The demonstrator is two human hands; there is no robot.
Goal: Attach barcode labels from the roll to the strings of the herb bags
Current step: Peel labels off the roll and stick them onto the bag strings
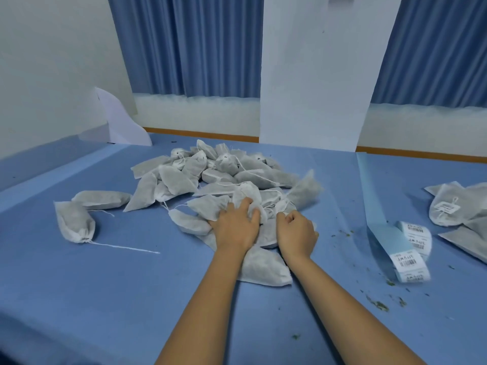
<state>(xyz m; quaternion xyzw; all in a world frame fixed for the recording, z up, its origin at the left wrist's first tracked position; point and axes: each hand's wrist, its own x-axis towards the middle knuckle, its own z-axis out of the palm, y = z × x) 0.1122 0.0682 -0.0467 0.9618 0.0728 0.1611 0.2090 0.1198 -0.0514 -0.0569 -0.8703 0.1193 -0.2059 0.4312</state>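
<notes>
Both arms reach forward over the blue table (105, 299) into the near edge of a heap of herb bags (210, 175), which spreads away ahead of the fingers. The bags are flat white mesh pouches with grey-green filling showing through, tied at the neck with thin white string, and they point every way. The left hand (235, 227) lies palm down with fingers spread and bent, gripping a crumpled white bag (249, 196) on top of the heap. The right hand (297, 233), just beside it, has its fingers curled under; whether they hold a string or anything else cannot be seen. Well out to the left of the left hand lies a single bag (76, 225), neck toward the person, its string (123, 247) trailing back toward the hands. To the right of the right hand lies the label strip (411, 248), its long axis running away from the person, with white barcode labels at the near end. Beyond it are bags already labelled (448, 206).
</notes>
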